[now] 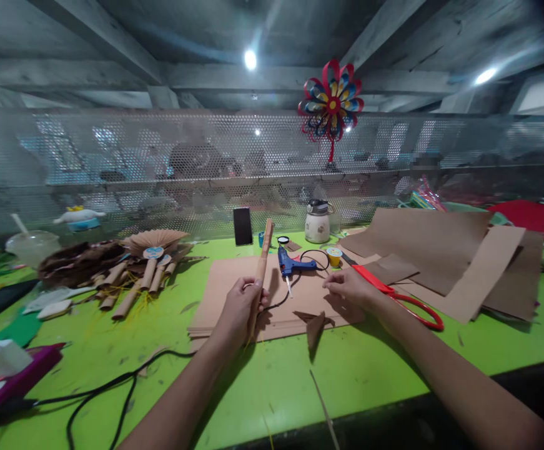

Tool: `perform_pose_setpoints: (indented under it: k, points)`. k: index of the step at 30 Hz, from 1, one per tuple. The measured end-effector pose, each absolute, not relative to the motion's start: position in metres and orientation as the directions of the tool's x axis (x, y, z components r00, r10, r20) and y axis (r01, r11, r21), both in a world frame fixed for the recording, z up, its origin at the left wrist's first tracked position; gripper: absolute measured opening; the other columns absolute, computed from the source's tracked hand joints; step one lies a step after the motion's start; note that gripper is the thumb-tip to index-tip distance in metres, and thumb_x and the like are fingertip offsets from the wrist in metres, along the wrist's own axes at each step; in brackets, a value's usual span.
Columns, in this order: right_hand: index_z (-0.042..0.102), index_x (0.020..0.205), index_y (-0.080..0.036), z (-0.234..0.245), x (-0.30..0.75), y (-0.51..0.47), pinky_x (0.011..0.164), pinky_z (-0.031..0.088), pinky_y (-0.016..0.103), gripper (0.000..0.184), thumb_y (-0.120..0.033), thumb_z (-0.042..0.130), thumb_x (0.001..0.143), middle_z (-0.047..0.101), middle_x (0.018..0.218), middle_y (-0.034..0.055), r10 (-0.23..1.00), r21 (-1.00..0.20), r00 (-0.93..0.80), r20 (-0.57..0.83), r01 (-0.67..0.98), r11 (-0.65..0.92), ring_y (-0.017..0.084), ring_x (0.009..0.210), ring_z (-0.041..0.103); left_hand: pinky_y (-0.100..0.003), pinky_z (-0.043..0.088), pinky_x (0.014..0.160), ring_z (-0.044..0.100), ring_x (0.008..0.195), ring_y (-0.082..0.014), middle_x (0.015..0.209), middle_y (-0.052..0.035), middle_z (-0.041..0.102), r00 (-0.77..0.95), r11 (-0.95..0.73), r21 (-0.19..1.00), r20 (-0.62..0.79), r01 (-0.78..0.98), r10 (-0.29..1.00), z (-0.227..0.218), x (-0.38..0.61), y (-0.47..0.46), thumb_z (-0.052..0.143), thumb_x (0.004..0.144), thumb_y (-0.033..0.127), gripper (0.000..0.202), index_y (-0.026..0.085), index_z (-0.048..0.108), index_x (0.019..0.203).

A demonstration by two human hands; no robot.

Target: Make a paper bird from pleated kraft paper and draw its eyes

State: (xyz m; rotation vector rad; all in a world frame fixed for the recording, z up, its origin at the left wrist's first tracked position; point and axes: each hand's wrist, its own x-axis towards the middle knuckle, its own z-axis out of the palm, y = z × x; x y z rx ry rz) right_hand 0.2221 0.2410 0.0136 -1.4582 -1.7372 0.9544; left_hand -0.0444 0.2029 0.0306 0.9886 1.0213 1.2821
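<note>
My left hand (248, 301) is closed around a long, narrow folded strip of brown paper (264, 253), held upright with its top leaning slightly right. My right hand (346, 289) hovers over the right side of a stack of brown paper sheets (222, 284), its fingertips pinched together; whatever may be between them is too small to make out. Between the hands a blue hot glue gun (295, 265) rests on the stack, nozzle toward me. A torn brown paper scrap (315, 331) lies at the stack's front edge.
Red-handled scissors (419, 310) lie beside my right forearm, near large brown sheets (433, 244). Finished paper fans (154, 240) are piled at left. A black cable (135, 372) crosses the front left. A phone (242, 226) and a jar (317, 225) stand at the back.
</note>
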Motion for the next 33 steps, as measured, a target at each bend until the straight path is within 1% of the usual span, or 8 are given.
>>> perform_pose_setpoints:
  k: [3, 6, 9, 11, 17, 22, 28, 33]
  points:
    - [0.067, 0.080, -0.013, 0.022, 0.220, 0.234, 0.053, 0.040, 0.023, 0.012, -0.022, 0.062, 0.074, 0.063, 0.067, 0.0023, 0.977, -0.848, -0.207, 0.054, 0.508, 0.155, 0.012, 0.058, 0.054, -0.019, 0.047, 0.044, 0.053, 0.047, -0.0077, 0.069, 0.0004, 0.060, -0.014, 0.039, 0.969, -0.044, -0.246, 0.999, 0.032, -0.044, 0.203, 0.063, 0.082, 0.032, 0.019, 0.021, 0.048, 0.087]
    - [0.071, 0.089, -0.015, 0.040, 0.217, 0.218, 0.060, 0.041, 0.024, 0.022, -0.016, 0.069, 0.067, 0.063, 0.074, 0.0023, 0.923, -0.777, -0.378, 0.074, 0.558, 0.291, 0.014, 0.067, 0.055, -0.019, 0.047, 0.044, 0.054, 0.048, -0.0080, 0.070, -0.0001, 0.060, -0.010, 0.049, 0.970, -0.052, -0.238, 0.999, 0.034, -0.045, 0.202, 0.062, 0.082, 0.031, 0.018, 0.020, 0.049, 0.087]
    - [0.069, 0.100, -0.019, 0.057, 0.209, 0.194, 0.064, 0.039, 0.025, 0.026, -0.012, 0.063, 0.075, 0.061, 0.087, 0.0044, 0.760, -0.504, -0.644, 0.088, 0.630, 0.591, 0.015, 0.073, 0.054, -0.019, 0.046, 0.043, 0.053, 0.047, -0.0078, 0.069, 0.0005, 0.059, -0.007, 0.053, 0.972, -0.056, -0.229, 0.998, 0.034, -0.045, 0.201, 0.062, 0.082, 0.032, 0.018, 0.020, 0.049, 0.086]
    - [0.069, 0.098, -0.021, 0.060, 0.202, 0.178, 0.065, 0.037, 0.025, 0.024, -0.008, 0.055, 0.082, 0.059, 0.090, 0.0052, 0.697, -0.348, -0.715, 0.062, 0.638, 0.686, 0.016, 0.079, 0.053, -0.018, 0.045, 0.042, 0.052, 0.047, -0.0074, 0.068, 0.0008, 0.058, -0.003, 0.049, 0.973, -0.051, -0.225, 0.999, 0.033, -0.045, 0.202, 0.063, 0.081, 0.034, 0.020, 0.020, 0.049, 0.086]
    - [0.061, 0.113, -0.019, 0.045, 0.193, 0.157, 0.064, 0.031, 0.026, 0.034, -0.006, 0.057, 0.082, 0.056, 0.096, 0.0079, 0.678, -0.122, -0.733, 0.051, 0.669, 0.733, 0.018, 0.081, 0.051, -0.017, 0.043, 0.042, 0.051, 0.046, -0.0070, 0.067, 0.0007, 0.059, -0.007, 0.007, 0.974, -0.009, -0.228, 1.000, 0.029, -0.046, 0.203, 0.063, 0.081, 0.035, 0.021, 0.019, 0.050, 0.085]
    - [0.063, 0.100, -0.018, 0.034, 0.188, 0.164, 0.060, 0.027, 0.027, 0.022, -0.008, 0.057, 0.081, 0.058, 0.090, 0.0061, 0.664, -0.027, -0.742, 0.093, 0.665, 0.746, 0.017, 0.075, 0.051, -0.015, 0.041, 0.041, 0.050, 0.046, -0.0066, 0.064, -0.0001, 0.060, -0.027, -0.037, 0.976, 0.032, -0.213, 0.999, 0.028, -0.047, 0.205, 0.063, 0.080, 0.031, 0.019, 0.018, 0.051, 0.082]
    - [0.069, 0.093, -0.018, 0.031, 0.178, 0.167, 0.058, 0.032, 0.026, 0.018, -0.012, 0.055, 0.084, 0.062, 0.085, 0.0060, 0.700, -0.064, -0.696, 0.157, 0.701, 0.711, 0.016, 0.071, 0.055, -0.016, 0.040, 0.040, 0.049, 0.045, -0.0065, 0.065, 0.0001, 0.060, -0.009, -0.035, 0.976, 0.034, -0.216, 0.999, 0.023, -0.050, 0.208, 0.063, 0.080, 0.034, 0.020, 0.019, 0.051, 0.082]
    - [0.069, 0.088, -0.016, 0.061, 0.171, 0.162, 0.064, 0.041, 0.026, 0.014, -0.019, 0.055, 0.087, 0.068, 0.081, 0.0057, 0.730, -0.464, -0.606, 0.316, 0.573, 0.676, 0.015, 0.070, 0.059, -0.016, 0.042, 0.042, 0.052, 0.048, -0.0074, 0.068, -0.0016, 0.061, 0.008, -0.026, 0.978, 0.028, -0.208, 1.000, 0.020, -0.050, 0.209, 0.064, 0.080, 0.035, 0.021, 0.018, 0.053, 0.084]
